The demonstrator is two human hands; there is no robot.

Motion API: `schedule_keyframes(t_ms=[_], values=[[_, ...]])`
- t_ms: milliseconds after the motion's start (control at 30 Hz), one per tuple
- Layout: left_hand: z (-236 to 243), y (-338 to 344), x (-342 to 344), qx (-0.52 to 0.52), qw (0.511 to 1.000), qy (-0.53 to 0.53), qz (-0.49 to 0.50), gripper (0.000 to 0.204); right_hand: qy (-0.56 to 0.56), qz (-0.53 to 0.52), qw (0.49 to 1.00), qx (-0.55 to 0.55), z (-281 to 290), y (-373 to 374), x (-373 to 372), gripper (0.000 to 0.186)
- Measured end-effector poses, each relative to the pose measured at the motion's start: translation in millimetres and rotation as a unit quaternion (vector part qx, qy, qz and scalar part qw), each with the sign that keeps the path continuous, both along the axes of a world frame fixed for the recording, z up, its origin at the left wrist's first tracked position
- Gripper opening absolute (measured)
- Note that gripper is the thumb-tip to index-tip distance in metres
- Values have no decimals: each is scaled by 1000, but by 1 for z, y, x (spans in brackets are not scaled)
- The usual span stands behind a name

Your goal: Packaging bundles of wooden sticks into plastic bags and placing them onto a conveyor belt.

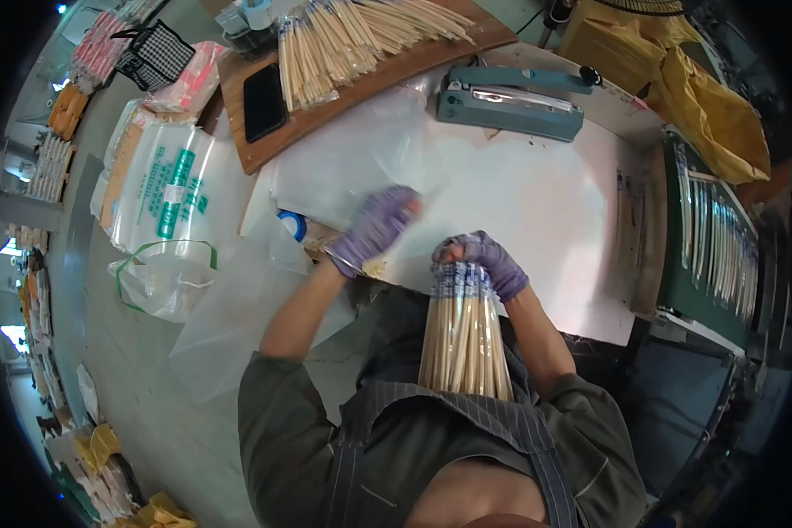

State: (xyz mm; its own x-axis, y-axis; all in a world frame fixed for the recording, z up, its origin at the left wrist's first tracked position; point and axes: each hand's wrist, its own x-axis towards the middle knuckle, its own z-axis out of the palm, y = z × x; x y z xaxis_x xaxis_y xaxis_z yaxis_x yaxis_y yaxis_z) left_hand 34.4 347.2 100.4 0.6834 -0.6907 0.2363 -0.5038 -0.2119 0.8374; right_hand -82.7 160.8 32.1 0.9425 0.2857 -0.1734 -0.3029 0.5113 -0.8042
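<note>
Two purple-gloved hands work: right hand (493, 264) is clamped round the upright bundle of pale wooden chopsticks (464, 339) at six o'clock, steadying it against the apron; left hand (374, 231) pinches a clear plastic bag (387, 150) at twelve.

Left hand (374, 231) gloved, reaching forward; right hand (488, 262) fingers clenched.
</note>
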Motion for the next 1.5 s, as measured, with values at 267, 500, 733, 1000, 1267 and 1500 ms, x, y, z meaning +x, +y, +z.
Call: schedule_keyframes(t_ms=[267,500,733,1000,1267,1500], values=[[-2,6,-24,65,989,11,134,16,21,8,1000,5,6,8,5,30],[35,-9,-85,199,951,-192,138,32,71,-38,996,-45,12,-2,-3,26],[-30,15,-62,259,933,-154,198,63,27,-104,970,218,11,-30,-57,30],[-30,35,-123,297,907,-297,25,65,-98,-6,995,-6,-11,50,9,59],[-57,39,-203,67,907,-362,-207,53,-126,-224,945,-203,50,41,-164,67],[0,-52,-108,247,914,-191,-260,54,75,-297,907,-289,42,6,-131,50]])
